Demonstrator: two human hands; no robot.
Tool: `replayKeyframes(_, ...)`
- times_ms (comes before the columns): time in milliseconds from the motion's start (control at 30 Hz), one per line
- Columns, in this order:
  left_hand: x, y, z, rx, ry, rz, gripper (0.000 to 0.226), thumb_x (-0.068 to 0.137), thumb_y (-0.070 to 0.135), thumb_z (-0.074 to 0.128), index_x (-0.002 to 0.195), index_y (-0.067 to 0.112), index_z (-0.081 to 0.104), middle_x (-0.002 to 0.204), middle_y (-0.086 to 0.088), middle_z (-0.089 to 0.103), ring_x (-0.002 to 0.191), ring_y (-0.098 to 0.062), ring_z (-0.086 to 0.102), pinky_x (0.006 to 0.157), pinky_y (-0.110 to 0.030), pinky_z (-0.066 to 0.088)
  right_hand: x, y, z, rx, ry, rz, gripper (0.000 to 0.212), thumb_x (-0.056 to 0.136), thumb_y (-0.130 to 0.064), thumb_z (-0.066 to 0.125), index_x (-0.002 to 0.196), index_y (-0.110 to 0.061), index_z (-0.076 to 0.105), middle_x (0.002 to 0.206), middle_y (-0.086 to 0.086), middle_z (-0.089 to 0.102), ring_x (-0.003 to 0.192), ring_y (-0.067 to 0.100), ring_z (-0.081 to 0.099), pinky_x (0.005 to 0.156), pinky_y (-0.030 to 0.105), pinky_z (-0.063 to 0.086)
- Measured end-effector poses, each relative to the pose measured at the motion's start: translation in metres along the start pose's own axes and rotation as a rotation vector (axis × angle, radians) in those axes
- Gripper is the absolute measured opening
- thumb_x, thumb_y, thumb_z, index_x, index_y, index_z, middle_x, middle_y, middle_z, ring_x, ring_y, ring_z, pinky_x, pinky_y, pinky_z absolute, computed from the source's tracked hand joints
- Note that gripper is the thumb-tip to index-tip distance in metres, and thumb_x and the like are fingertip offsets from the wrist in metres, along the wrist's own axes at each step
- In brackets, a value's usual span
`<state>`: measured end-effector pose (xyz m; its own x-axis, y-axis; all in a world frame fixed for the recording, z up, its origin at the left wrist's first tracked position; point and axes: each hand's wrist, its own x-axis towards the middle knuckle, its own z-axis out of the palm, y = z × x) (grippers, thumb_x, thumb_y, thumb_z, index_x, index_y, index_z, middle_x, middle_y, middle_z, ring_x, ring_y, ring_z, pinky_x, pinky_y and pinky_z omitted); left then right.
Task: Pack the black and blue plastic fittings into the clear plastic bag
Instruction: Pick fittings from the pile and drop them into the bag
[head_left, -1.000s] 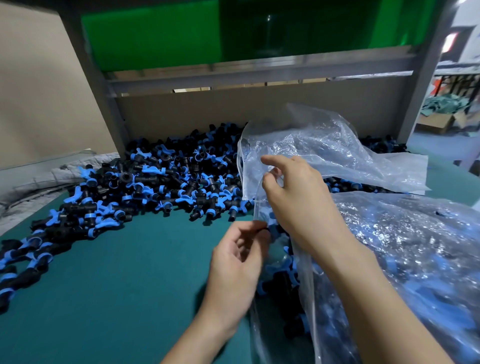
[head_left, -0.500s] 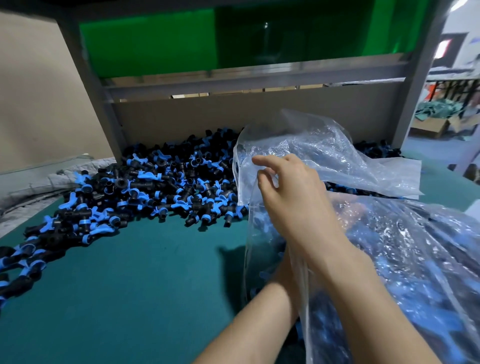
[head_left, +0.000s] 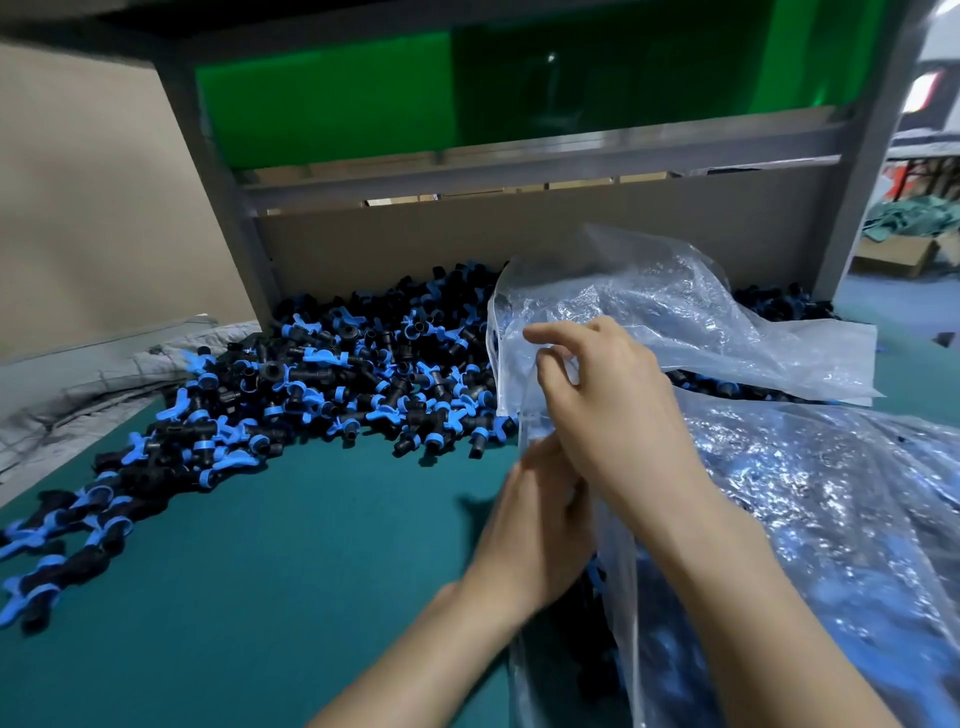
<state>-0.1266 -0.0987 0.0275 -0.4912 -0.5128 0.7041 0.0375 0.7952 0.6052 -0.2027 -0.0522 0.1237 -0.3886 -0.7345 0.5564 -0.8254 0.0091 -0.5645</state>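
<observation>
A big heap of black and blue plastic fittings (head_left: 337, 384) lies across the back and left of the green table (head_left: 260, 571). On the right lies the clear plastic bag (head_left: 810, 493), with many fittings showing through its film. My right hand (head_left: 613, 415) pinches the bag's left edge between thumb and fingers and lifts the mouth. Just below it, at the bag's mouth, is my left hand (head_left: 535, 530). Its fingers are straight and blurred, their tips are hidden under my right hand, and I see no fitting in it.
A loose flap of clear film (head_left: 727, 332) drapes over the heap behind the bag. A grey metal frame post (head_left: 218, 182) and brown cardboard panels (head_left: 78, 208) close off the back and left. Crumpled grey cloth (head_left: 78, 395) lies at the left edge.
One second ago my left hand held fittings beside the bag. It went into the mouth, and now it is back at the opening with nothing seen in it. My right hand kept its pinch.
</observation>
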Motion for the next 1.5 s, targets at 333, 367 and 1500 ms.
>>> replayKeyframes(333, -0.013, -0.084, -0.079, 0.516, 0.19, -0.712, 0.025, 0.097, 0.047, 0.048, 0.108, 0.026, 0.042, 0.099, 0.008, 0.06, 0.096, -0.024, 0.059, 0.081, -0.043, 0.05, -0.011, 0.009, 0.015, -0.283, -0.259, 0.079, 0.033, 0.101, -0.022, 0.04, 0.124, -0.033, 0.06, 0.118, 0.002, 0.051, 0.101, 0.037, 0.059, 0.071, 0.038, 0.038)
replayKeyframes(367, -0.012, -0.088, -0.079, 0.546, 0.162, -0.732, 0.031, 0.096, 0.052, 0.047, 0.111, 0.026, 0.042, 0.098, 0.01, 0.06, 0.095, -0.023, 0.06, 0.081, -0.043, 0.051, -0.012, 0.01, 0.017, -0.317, -0.28, 0.08, 0.033, 0.1, -0.021, 0.04, 0.123, -0.032, 0.06, 0.117, 0.003, 0.051, 0.099, 0.037, 0.059, 0.07, 0.038, 0.037)
replayKeyframes(1500, -0.044, -0.053, -0.076, 0.235, 0.221, -0.229, 0.039, 0.091, 0.015, 0.065, 0.112, 0.047, 0.06, 0.108, 0.02, 0.061, 0.101, 0.0, 0.059, 0.079, -0.006, 0.039, -0.014, 0.027, 0.029, -0.562, -0.367, -0.004, 0.021, 0.102, -0.043, 0.046, 0.111, -0.025, 0.053, 0.107, -0.001, 0.045, 0.075, 0.03, 0.054, 0.058, 0.036, 0.039)
